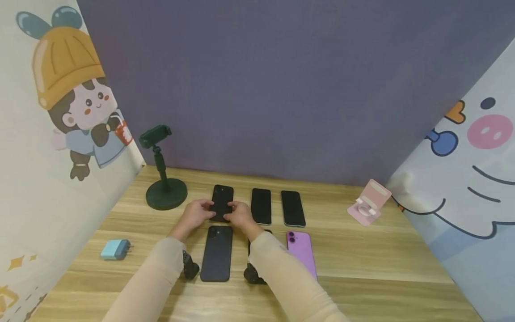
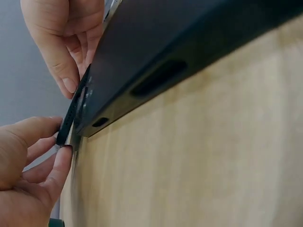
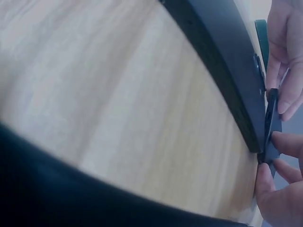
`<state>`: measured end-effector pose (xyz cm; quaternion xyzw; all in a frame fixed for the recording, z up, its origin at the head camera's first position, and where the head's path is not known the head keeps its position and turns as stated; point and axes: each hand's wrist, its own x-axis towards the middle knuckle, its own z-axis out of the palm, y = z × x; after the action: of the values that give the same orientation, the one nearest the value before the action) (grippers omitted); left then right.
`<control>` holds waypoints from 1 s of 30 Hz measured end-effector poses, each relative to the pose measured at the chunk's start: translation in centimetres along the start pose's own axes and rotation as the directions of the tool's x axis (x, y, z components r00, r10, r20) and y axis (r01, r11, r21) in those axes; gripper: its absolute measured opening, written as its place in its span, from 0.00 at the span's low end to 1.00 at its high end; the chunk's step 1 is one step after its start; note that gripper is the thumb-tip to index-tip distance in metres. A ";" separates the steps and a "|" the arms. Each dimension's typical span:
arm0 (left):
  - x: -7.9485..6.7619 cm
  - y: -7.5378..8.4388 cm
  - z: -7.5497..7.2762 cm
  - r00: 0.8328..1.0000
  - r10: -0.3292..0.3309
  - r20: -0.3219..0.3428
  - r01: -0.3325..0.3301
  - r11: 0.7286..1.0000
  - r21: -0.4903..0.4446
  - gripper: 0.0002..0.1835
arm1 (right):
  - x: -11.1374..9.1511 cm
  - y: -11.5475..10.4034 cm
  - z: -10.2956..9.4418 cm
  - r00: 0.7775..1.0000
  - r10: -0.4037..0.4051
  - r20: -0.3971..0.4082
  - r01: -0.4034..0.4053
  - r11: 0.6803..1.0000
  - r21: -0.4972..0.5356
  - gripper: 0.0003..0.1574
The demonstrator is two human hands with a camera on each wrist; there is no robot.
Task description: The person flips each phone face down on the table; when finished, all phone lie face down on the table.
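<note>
Slightly below and left of centre in the head view, a phone [image 1: 221, 200] was held by its two long sides, with its back turned up. Its left edge was pinched by the left hand [image 1: 197, 213] and its right edge by the right hand [image 1: 241, 214]; in both wrist views it was seen nearly edge-on between bent fingers. Whether it was lifted off the table [image 1: 382, 268] could not be told. Just below it in the frame, a grey phone [image 1: 217, 255] was laid back up. To the right of the right hand, two black phones [image 1: 261, 206] were set side by side, screens up; below the right one, a purple phone [image 1: 302, 250] was partly covered by the right sleeve [image 1: 277, 264]. A dark thing [image 1: 268, 231] was mostly hidden by that sleeve. At the left of the frame, a blue charger [image 1: 112, 249] was placed, with a green stand [image 1: 166, 194] higher up and farther right. At the far right of the table, a pink stand [image 1: 369, 203] was seen unfolded. Across the top, the background was filled by a purple curtain [image 1: 281, 89].
</note>
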<state>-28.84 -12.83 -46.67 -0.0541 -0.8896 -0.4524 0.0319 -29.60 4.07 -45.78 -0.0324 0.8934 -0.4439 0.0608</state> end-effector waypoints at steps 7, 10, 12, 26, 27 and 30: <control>0.1 0.1 0.3 0.999 -0.017 0.031 0.016 0.999 0.041 0.20 | 0.1 0.0 0.0 1.000 -0.019 -0.007 0.019 0.998 -0.055 0.27; 0.1 0.4 0.2 0.999 -0.022 0.036 0.020 0.998 0.056 0.20 | 0.1 -0.2 0.2 1.000 -0.015 -0.012 0.014 0.996 -0.088 0.27; 0.1 0.5 0.1 0.999 -0.024 0.042 0.021 0.997 0.071 0.19 | 0.2 -0.2 0.3 0.999 -0.024 -0.024 0.021 0.992 -0.123 0.28; -0.2 4.0 2.8 0.993 0.074 0.092 -0.091 0.975 0.201 0.21 | -0.5 1.4 -4.1 0.999 -0.052 0.002 0.051 0.990 -0.135 0.28; -0.1 4.5 3.4 0.991 0.086 0.104 -0.104 0.977 0.185 0.21 | -0.5 1.8 -4.8 0.999 -0.054 -0.005 0.053 0.988 -0.148 0.28; 0.0 5.8 5.0 0.981 0.101 0.164 -0.122 0.985 0.123 0.22 | -0.6 3.1 -6.5 0.998 -0.057 -0.030 0.050 0.975 -0.216 0.27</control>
<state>-28.16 -5.42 -44.95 -0.1371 -0.9129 -0.3844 -0.0095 -29.91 11.16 -44.32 -0.0548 0.9360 -0.3465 0.0289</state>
